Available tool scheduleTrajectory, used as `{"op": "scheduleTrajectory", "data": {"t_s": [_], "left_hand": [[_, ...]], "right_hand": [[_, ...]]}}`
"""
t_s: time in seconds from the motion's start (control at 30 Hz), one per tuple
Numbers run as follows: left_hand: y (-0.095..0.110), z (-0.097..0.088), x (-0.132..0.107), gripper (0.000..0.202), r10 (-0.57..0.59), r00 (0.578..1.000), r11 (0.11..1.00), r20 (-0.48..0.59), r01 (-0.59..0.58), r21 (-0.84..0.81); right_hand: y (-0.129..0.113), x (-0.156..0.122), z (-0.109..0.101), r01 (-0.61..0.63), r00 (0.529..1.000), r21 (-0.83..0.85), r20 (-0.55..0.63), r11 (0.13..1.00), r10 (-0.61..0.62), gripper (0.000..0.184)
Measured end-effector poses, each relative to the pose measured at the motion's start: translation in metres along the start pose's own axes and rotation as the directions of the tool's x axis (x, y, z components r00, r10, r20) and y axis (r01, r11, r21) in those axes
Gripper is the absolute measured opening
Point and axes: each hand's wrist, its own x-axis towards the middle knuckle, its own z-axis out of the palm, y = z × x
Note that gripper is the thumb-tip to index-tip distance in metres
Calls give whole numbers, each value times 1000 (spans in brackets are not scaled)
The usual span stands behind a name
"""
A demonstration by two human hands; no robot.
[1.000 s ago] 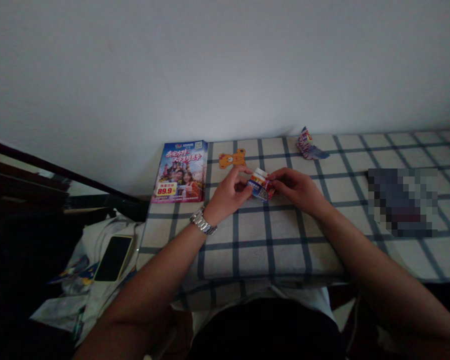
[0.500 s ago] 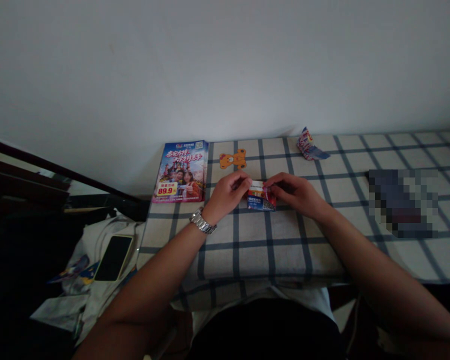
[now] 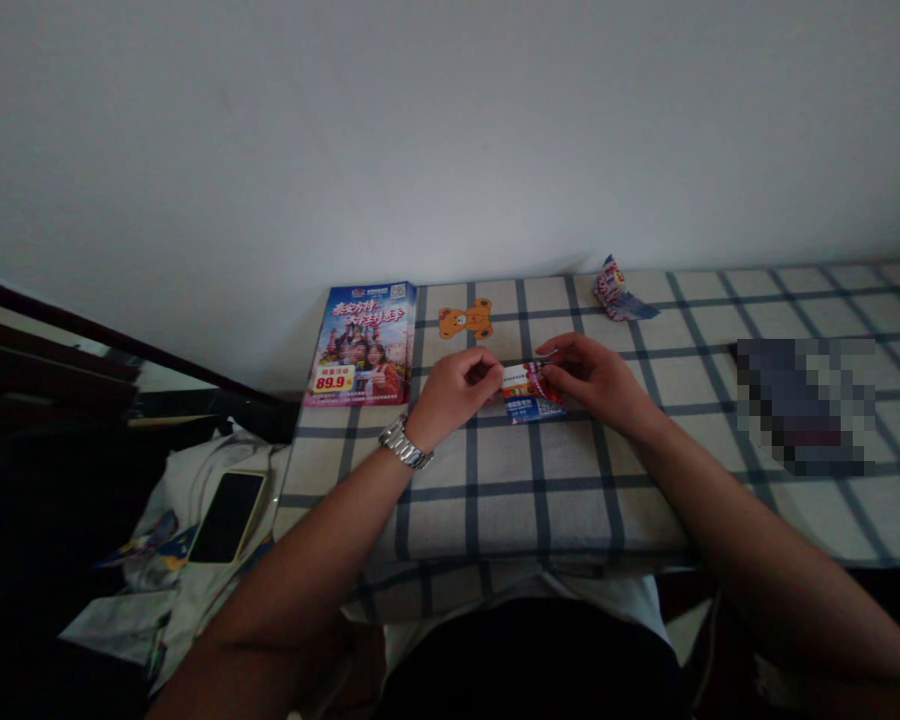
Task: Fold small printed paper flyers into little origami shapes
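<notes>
A small folded flyer [image 3: 529, 392], printed in red, white and blue, is between my hands over the checked tablecloth. At its left edge, my left hand [image 3: 461, 393] pinches the paper with thumb and forefinger. My right hand [image 3: 586, 380] grips the upper right edge, thumb against the paper and forefinger raised a little apart. Part of the fold is hidden behind the fingers. Beyond my left hand lies a flat orange bear figure [image 3: 466, 319]. A stack of matching flyers [image 3: 364, 345] rests at the table's left end.
The checked tablecloth [image 3: 435, 500] covers the table, which stands against a pale wall. Near the wall is a crumpled or folded flyer piece [image 3: 621, 295]. A dark pixelated object [image 3: 802, 410] lies at the right. Lower left, a phone [image 3: 228, 515] rests on pale cloth or bags.
The folded flyer has shifted slightly right, and its upper layer now sits at a different angle over the lower one. My right forefinger has lifted away from the paper.
</notes>
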Motion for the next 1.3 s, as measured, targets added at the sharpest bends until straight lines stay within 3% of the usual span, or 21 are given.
{"op": "scheduleTrajectory", "data": {"t_s": [0.23, 0.37, 0.5, 0.7, 0.87, 1.17, 1.3], "left_hand": [[4, 1, -2, 24, 104, 995, 993, 11, -104, 59], [7, 3, -2, 23, 109, 988, 993, 110, -114, 35], [7, 4, -1, 19, 86, 987, 996, 137, -91, 27], [5, 4, -1, 16, 57, 995, 998, 87, -60, 29], [-2, 6, -1, 24, -9, 998, 991, 55, 16, -132], [-4, 7, 1, 24, -74, 997, 958, -15, 67, -277], [-5, 7, 1, 26, -92, 995, 940, -25, 78, -331]], "right_hand": [[-4, -1, -1, -11, 1000, -45, 25, 999, 12, 26], [-4, -3, 0, -21, 996, -72, 83, 997, 27, 28], [-2, -3, 1, -13, 996, -68, 87, 998, 19, 29], [0, -2, 1, 33, 998, -91, 49, 995, -28, 33], [2, 1, -1, 73, 997, -56, -25, 996, -74, 37], [3, 0, -3, 85, 988, -74, -126, 994, -94, 53], [6, 1, -4, 52, 994, -96, -95, 994, -61, 56]]}}
